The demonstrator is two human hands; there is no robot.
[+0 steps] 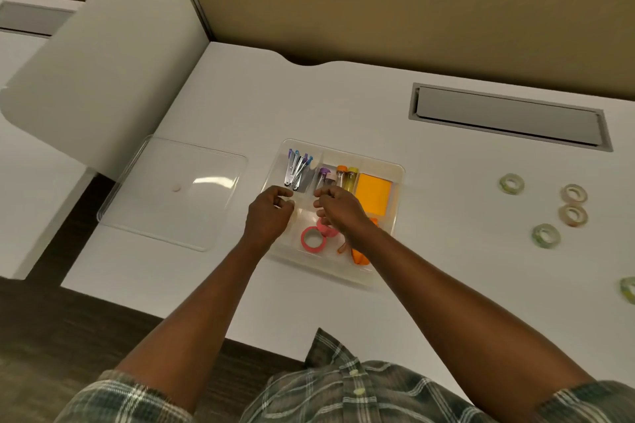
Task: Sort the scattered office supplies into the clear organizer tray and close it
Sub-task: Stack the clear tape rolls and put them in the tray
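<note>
Clear organizer tray (398, 172) sits mid-desk (343, 96), open; its clear lid (171, 194) lies flat just to the left of it, apart from the tray. Filled so far: metal staplers with blue and purple ends (298, 169) in the far-left compartment, 3 capped tubes (346, 178) (purple, orange, yellow) in the middle, an orange sticky-note pad (373, 194) at far right, 2 pink tape rolls (313, 239) in the near section, and an orange-handled item, likely scissors (360, 258), partly under the right forearm. Both hands are over the tray. Left hand (271, 213) has its fingers curled beside the staplers; cannot tell whether it pinches anything. Right hand (338, 208) has its fingers curled close to the purple-capped tube; contact or grip cannot be told from this angle. Left to do: 5 pale tape rolls lie on the desk well to the right of the tray, 3 greenish (511, 183) and 2 beige (573, 215), one of the greenish ones cut by the frame edge. Judgement: task past halfway. Remaining steps appear to be moving those 5 rolls in, probably next to the pink ones, then fitting the lid. Lid not yet touched.
</note>
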